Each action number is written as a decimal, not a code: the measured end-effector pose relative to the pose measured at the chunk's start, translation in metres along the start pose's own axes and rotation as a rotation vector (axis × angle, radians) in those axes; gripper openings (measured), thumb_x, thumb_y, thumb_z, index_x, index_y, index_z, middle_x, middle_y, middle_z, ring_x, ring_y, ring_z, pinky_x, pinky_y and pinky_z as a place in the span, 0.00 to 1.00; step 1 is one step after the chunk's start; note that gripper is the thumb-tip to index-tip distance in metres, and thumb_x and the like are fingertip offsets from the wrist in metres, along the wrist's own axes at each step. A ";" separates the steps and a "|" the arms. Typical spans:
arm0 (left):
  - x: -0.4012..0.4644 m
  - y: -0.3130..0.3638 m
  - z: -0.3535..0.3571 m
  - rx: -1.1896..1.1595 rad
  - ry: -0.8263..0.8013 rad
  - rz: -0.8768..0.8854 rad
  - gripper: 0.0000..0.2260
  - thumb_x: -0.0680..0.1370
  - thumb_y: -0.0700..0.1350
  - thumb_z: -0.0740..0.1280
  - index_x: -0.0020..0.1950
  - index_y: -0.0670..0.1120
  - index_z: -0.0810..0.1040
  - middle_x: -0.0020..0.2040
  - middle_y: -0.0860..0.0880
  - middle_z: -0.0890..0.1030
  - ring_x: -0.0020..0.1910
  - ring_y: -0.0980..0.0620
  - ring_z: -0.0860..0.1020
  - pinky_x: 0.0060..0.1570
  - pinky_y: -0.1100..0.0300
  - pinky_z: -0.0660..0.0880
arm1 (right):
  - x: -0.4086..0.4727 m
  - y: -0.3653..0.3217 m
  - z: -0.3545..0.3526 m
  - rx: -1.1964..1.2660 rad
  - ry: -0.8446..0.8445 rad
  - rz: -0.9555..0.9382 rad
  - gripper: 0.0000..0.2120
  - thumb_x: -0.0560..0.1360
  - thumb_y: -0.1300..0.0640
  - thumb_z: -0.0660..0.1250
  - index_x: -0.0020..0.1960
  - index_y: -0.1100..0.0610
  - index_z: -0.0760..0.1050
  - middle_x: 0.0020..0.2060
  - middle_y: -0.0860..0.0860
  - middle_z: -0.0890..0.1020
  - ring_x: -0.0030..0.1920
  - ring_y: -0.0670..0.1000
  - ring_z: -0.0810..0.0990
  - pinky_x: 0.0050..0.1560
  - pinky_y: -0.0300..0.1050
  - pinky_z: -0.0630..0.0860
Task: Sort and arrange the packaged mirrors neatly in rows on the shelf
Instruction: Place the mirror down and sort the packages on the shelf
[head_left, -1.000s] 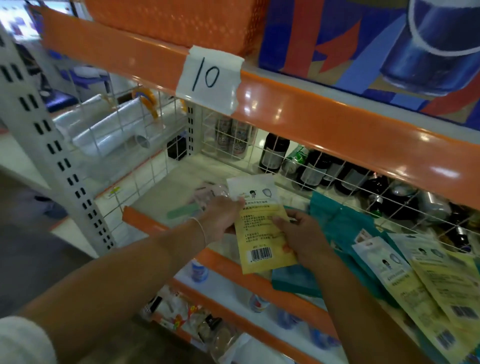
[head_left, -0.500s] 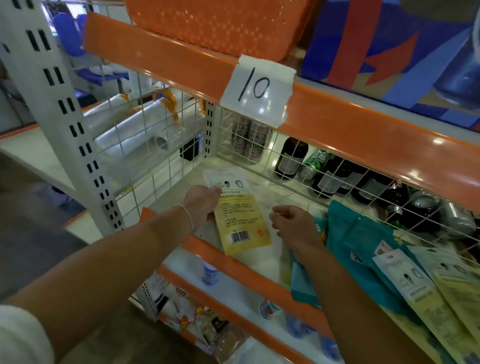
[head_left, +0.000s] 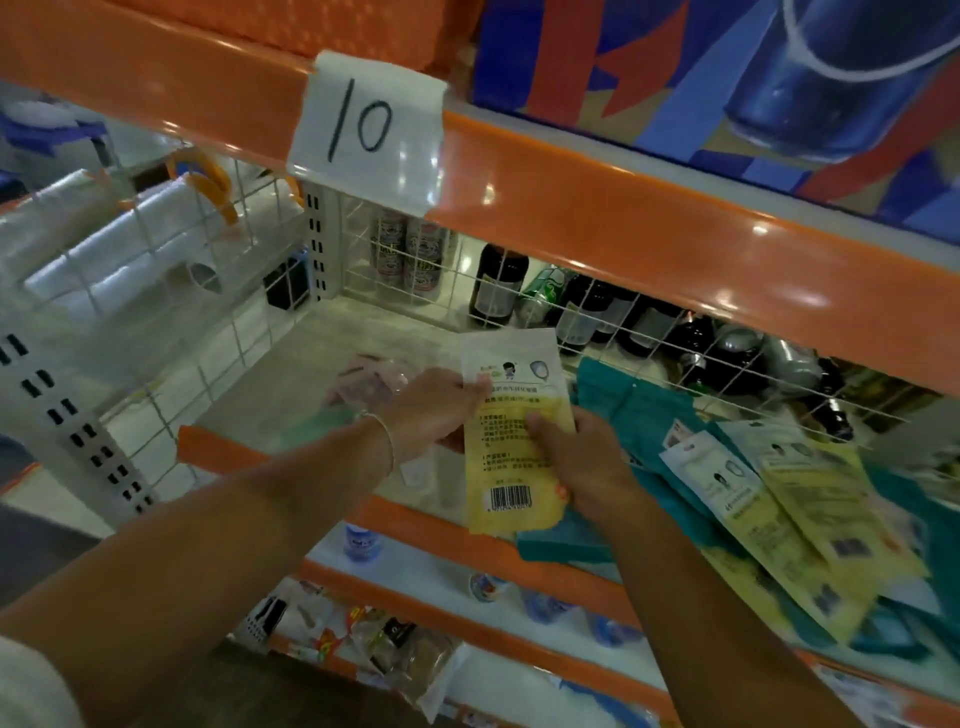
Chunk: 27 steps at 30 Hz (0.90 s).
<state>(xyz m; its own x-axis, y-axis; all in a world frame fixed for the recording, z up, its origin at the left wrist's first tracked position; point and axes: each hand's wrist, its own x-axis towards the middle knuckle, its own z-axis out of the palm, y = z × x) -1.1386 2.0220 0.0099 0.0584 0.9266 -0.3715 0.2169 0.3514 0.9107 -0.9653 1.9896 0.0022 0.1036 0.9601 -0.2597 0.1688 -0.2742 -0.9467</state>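
Both hands are holding one yellow and white package (head_left: 511, 441) upright over the shelf (head_left: 311, 358), with the barcode at its lower end and small printed figures at its top. The left hand (head_left: 441, 410) is pinching the left edge of the package near the top, its thumb lying on the front and the other fingers going behind, so this grip is pressed together on the package. The right hand (head_left: 582, 462) is gripping the right side lower down, its thumb pressing on the printed face and the fingers curling behind. A thin bracelet (head_left: 387, 436) is sitting on the left wrist. To the right, a loose pile of packages (head_left: 769, 499), yellow and teal, is lying flat on the same shelf in no order, some overlapping each other. A clear pinkish packet (head_left: 371, 382) is lying on the shelf just beyond the left hand. Behind the white wire grid (head_left: 597, 322) at the back, dark bottles (head_left: 498, 283) and cans are standing. A paper label (head_left: 366, 130) with "10" is sticking on the orange rail above.
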 end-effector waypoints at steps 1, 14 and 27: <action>0.000 0.003 0.010 0.088 -0.017 0.022 0.18 0.80 0.56 0.63 0.46 0.41 0.81 0.37 0.43 0.85 0.34 0.48 0.84 0.38 0.52 0.83 | -0.002 0.003 -0.011 0.011 0.038 0.002 0.06 0.76 0.55 0.70 0.52 0.55 0.81 0.43 0.52 0.87 0.42 0.52 0.86 0.44 0.53 0.84; -0.018 0.056 0.200 0.670 -0.036 0.541 0.12 0.82 0.53 0.58 0.48 0.45 0.72 0.36 0.51 0.76 0.31 0.53 0.73 0.27 0.60 0.64 | -0.035 0.040 -0.198 0.088 0.373 -0.026 0.05 0.75 0.54 0.72 0.49 0.56 0.81 0.41 0.53 0.87 0.41 0.56 0.86 0.43 0.61 0.83; -0.055 0.088 0.466 0.735 -0.193 0.647 0.10 0.82 0.50 0.59 0.48 0.45 0.73 0.33 0.48 0.75 0.27 0.50 0.70 0.25 0.58 0.63 | -0.071 0.113 -0.467 0.168 0.568 0.037 0.03 0.74 0.57 0.73 0.46 0.55 0.81 0.42 0.55 0.86 0.42 0.57 0.86 0.45 0.60 0.83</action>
<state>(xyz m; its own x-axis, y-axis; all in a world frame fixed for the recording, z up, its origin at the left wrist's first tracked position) -0.6685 1.9392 0.0263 0.5212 0.8502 0.0742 0.6331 -0.4435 0.6344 -0.4961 1.8646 0.0024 0.6229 0.7578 -0.1946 0.0026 -0.2507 -0.9681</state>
